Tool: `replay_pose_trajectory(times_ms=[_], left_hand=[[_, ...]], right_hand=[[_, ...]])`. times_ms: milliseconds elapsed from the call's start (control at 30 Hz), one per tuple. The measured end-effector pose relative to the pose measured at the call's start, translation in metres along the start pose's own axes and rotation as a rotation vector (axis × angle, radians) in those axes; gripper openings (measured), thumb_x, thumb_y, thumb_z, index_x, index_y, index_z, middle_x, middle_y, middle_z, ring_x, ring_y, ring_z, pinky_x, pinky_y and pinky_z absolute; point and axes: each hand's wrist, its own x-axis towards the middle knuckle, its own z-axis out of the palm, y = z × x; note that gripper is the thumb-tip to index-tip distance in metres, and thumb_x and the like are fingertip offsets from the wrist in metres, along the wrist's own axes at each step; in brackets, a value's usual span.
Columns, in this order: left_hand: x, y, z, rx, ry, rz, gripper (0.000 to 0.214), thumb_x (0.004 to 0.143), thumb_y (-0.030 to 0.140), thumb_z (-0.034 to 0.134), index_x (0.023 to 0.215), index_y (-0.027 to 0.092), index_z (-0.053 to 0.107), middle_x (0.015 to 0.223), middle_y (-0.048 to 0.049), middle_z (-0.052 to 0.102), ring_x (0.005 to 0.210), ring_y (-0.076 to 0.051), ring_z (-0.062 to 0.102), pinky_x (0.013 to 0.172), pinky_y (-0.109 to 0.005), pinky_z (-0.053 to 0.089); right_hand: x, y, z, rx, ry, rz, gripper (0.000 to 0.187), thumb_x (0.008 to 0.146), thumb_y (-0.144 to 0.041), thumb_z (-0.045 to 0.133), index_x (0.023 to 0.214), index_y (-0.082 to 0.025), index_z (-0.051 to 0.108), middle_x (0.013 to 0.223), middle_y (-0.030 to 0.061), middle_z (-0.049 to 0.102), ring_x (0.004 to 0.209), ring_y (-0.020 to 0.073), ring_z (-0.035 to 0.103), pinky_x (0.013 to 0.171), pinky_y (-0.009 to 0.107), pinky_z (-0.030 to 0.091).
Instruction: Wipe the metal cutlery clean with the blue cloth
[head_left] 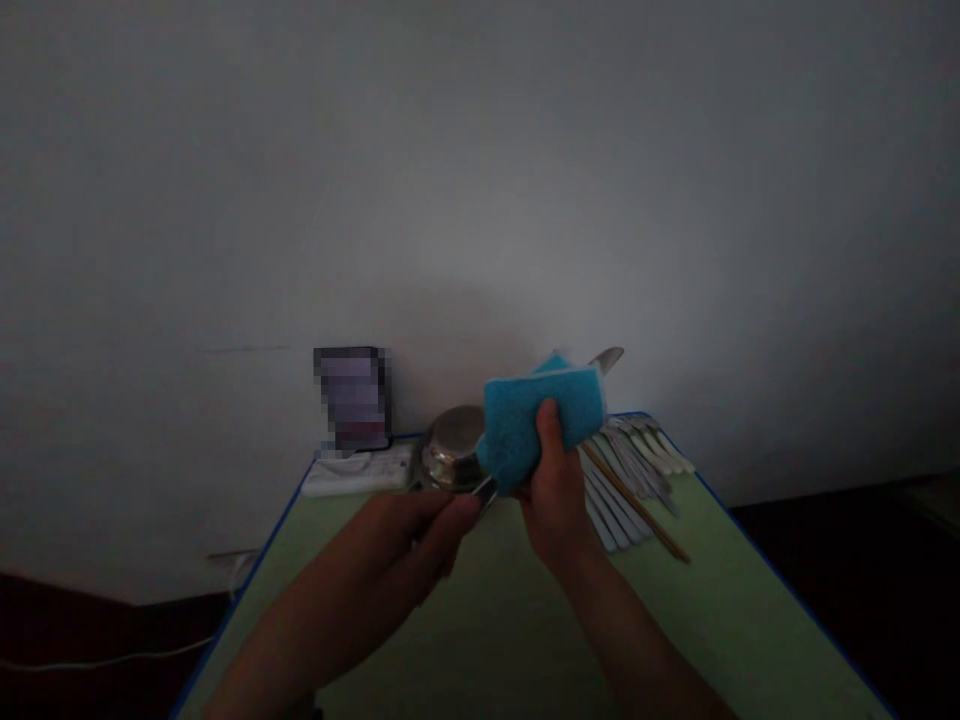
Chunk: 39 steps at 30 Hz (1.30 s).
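In my left hand is the metal handle of what looks like a table knife, pinched between thumb and fingers. A folded blue cloth wraps around the knife's middle, and my right hand is closed on it with the thumb on top. The knife slants up to the right, and its blade tip sticks out past the cloth. Behind the cloth, the cutlery's middle part is hidden.
An upturned metal bowl sits at the table's back edge. Left of it are a white power strip and a blurred-out upright device. To the right lie wooden chopsticks and several pieces of cutlery. A wall stands behind.
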Motion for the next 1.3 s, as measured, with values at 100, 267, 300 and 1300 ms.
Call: replay_pose_trajectory(times_ms=[100,267,300,1300], left_hand=[[-0.001,-0.001,-0.003,0.089,0.027,-0.033,0.038,0.09,0.044,0.039,0.066,0.019,0.053,0.052,0.0063,0.045,0.047,-0.01,0.042,0.043,-0.019,0.03],[-0.002,0.0,0.003,0.034,-0.052,-0.014,0.043,0.093,0.039,0.032,0.059,0.019,0.049,0.052,0.0051,0.051,0.049,-0.01,0.049,0.051,-0.02,0.036],[0.0,0.002,0.006,0.024,-0.03,0.01,0.043,0.094,0.038,0.031,0.059,0.019,0.049,0.054,0.0048,0.052,0.051,-0.011,0.05,0.053,-0.021,0.037],[-0.017,-0.01,-0.011,0.043,-0.094,0.1,0.04,0.086,0.042,0.041,0.054,0.02,0.052,0.046,0.0043,0.049,0.043,-0.009,0.05,0.042,-0.015,0.04]], right_hand=[[-0.002,0.002,0.002,-0.009,-0.008,0.014,0.063,0.07,-0.063,0.052,0.116,-0.02,0.052,0.093,0.0042,0.065,0.065,0.0148,0.061,0.052,0.025,0.048],[-0.006,-0.004,0.002,-0.037,-0.002,0.003,0.063,0.069,-0.06,0.054,0.118,-0.019,0.053,0.096,0.0068,0.065,0.068,0.0167,0.061,0.054,0.027,0.049],[-0.008,-0.004,0.003,-0.054,-0.001,0.006,0.063,0.069,-0.06,0.055,0.117,-0.019,0.054,0.095,0.0068,0.065,0.069,0.0173,0.062,0.055,0.027,0.049],[0.043,-0.041,-0.03,0.459,0.112,-0.131,0.04,0.079,-0.049,0.052,0.106,-0.021,0.063,0.087,0.0003,0.072,0.063,0.0121,0.066,0.059,0.026,0.054]])
